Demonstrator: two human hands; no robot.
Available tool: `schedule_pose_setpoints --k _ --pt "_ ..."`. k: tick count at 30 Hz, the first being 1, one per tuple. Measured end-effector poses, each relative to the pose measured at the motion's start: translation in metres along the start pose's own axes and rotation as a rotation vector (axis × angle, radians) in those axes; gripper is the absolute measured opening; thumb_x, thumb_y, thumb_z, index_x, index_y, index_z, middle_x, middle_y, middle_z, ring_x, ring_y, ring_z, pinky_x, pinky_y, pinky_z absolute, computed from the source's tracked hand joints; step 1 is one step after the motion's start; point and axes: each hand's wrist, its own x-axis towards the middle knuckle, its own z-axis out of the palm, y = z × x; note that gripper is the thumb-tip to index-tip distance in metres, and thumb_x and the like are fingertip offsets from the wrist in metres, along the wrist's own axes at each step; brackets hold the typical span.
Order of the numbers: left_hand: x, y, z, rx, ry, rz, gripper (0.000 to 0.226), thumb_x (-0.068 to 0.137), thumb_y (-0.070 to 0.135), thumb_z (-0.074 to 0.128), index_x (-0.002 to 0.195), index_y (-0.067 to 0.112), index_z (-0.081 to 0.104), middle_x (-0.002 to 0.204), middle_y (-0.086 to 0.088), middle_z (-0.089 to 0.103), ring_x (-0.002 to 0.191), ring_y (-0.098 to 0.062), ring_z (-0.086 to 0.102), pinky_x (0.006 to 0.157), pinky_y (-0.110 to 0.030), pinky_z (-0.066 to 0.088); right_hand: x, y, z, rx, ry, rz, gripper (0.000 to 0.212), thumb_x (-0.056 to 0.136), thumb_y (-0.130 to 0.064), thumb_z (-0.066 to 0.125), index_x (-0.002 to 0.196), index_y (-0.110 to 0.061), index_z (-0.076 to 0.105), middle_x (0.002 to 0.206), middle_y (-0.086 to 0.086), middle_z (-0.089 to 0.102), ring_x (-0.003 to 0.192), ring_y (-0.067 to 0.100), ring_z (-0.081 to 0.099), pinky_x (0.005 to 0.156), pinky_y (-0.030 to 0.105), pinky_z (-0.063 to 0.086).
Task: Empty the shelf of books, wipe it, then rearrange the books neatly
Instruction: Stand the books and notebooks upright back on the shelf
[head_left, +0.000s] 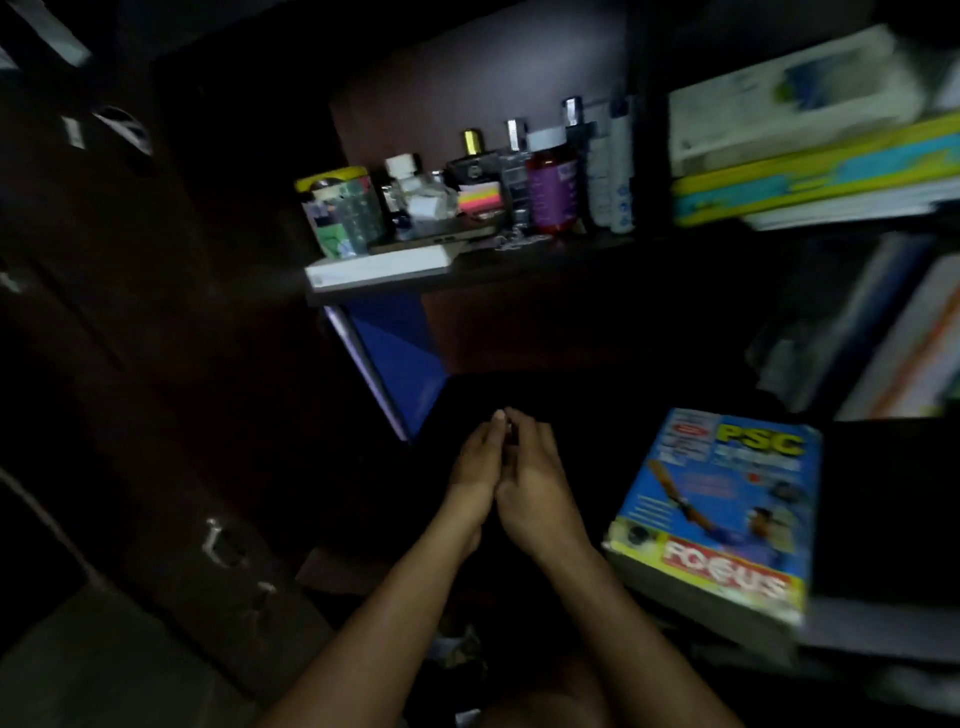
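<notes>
Facing hands (506, 467) before shelf (467, 270)

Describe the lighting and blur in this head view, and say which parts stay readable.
Head view: very dim, the lower shelf cavity almost black; light reaches only the bottles on the upper shelf. Motion blur smears the stacked books at right. The PSC book cover title stays legible. Left hand and right hand are lit, touching; wide-angle bending at the edges.

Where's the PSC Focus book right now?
In the head view it lies flat at lower right, the PSC Focus book, just right of the right hand, below the shelved books.
</notes>
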Motion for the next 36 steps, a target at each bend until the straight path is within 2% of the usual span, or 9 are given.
schedule_pose_setpoints --k 5,8,11,16,20,24,30,32,36 --pt "-0.039 0.015 0.067 0.275 -0.438 -0.018 0.043 0.094 0.058 0.051 0.107 0.022 0.070 0.109 -0.005 0.074 0.099 -0.021 0.070 0.085 -0.039 0.057 -0.044 -0.001 -0.107 -0.511 0.236 0.005 0.054 0.087 -0.012 0.057 0.141 -0.011 0.051 0.128 0.017 0.054 0.119 0.036 0.051 0.104 0.045 0.042" --pt "-0.053 0.018 0.103 0.513 -0.457 0.025 0.052 0.092 0.062 0.057 0.118 0.018 0.061 0.125 -0.007 0.066 0.113 -0.027 0.063 0.096 -0.039 0.051 -0.073 0.015 -0.164 -0.812 0.253 0.374 0.067 0.091 -0.048 0.056 0.145 -0.012 0.042 0.135 0.017 0.050 0.124 0.038 0.048 0.102 0.044 0.040" --pt "-0.062 0.008 0.115 0.666 -0.344 0.127 0.051 0.087 0.060 0.065 0.118 0.022 0.052 0.132 -0.005 0.059 0.123 -0.028 0.056 0.098 -0.034 0.046 -0.090 0.038 -0.180 -0.738 0.202 0.672 0.095 0.078 -0.079 0.032 0.140 -0.009 0.048 0.140 0.018 0.052 0.131 0.036 0.046 0.107 0.041 0.036" --pt "-0.069 0.005 0.107 0.496 -0.343 0.199 0.086 0.090 0.051 0.070 0.158 0.028 0.023 0.148 0.002 0.051 0.123 -0.021 0.059 0.090 -0.024 0.045 -0.096 0.040 -0.166 -0.410 0.329 0.648 0.075 0.079 -0.065 0.049 0.137 -0.018 0.043 0.136 0.006 0.057 0.135 0.028 0.044 0.119 0.046 0.023" --pt "-0.059 0.002 0.106 -0.060 -0.312 0.199 0.087 0.090 0.013 0.075 0.159 0.025 0.023 0.149 0.000 0.048 0.097 0.005 0.065 0.072 -0.019 0.057 -0.092 0.032 -0.169 0.076 0.414 0.419 0.042 0.098 -0.021 0.063 0.126 -0.038 0.037 0.123 0.004 0.068 0.101 0.022 0.072 0.089 0.051 0.058" --pt "-0.034 0.012 0.113 -0.376 -0.287 0.178 0.102 0.084 -0.005 0.075 0.160 0.030 0.016 0.151 0.002 0.046 0.105 -0.001 0.066 0.077 -0.031 0.062 -0.060 0.036 -0.183 -0.136 0.405 0.225 0.055 0.095 -0.026 0.069 0.138 -0.036 0.037 0.126 -0.007 0.067 0.110 0.007 0.068 0.094 0.043 0.057" --pt "-0.015 0.010 0.141 -0.111 0.037 0.449 0.096 0.077 0.005 0.081 0.157 0.017 0.031 0.148 -0.014 0.039 0.132 -0.014 0.040 0.108 -0.048 0.043 -0.009 0.055 -0.169 -0.509 0.606 0.126 0.069 0.084 -0.032 0.076 0.143 -0.021 0.042 0.131 0.000 0.050 0.118 0.012 0.051 0.100 0.036 0.049" --pt "-0.017 0.003 0.150 -0.111 0.022 0.476 0.085 0.078 0.002 0.082 0.151 0.009 0.038 0.144 -0.016 0.040 0.127 -0.007 0.038 0.100 -0.040 0.044 -0.012 0.065 -0.151 -0.358 0.457 0.124 0.059 0.084 -0.032 0.077 0.134 -0.026 0.046 0.130 -0.003 0.051 0.118 0.004 0.054 0.099 0.038 0.052" --pt "-0.005 -0.002 0.165 -0.119 -0.106 0.519 0.082 0.084 0.012 0.078 0.151 0.021 0.031 0.141 0.001 0.038 0.126 -0.013 0.046 0.098 -0.032 0.043 -0.014 0.083 -0.150 -0.309 0.228 0.077 0.088 0.077 -0.034 0.080 0.151 -0.033 0.032 0.152 -0.011 0.040 0.141 0.007 0.039 0.113 0.038 0.041"
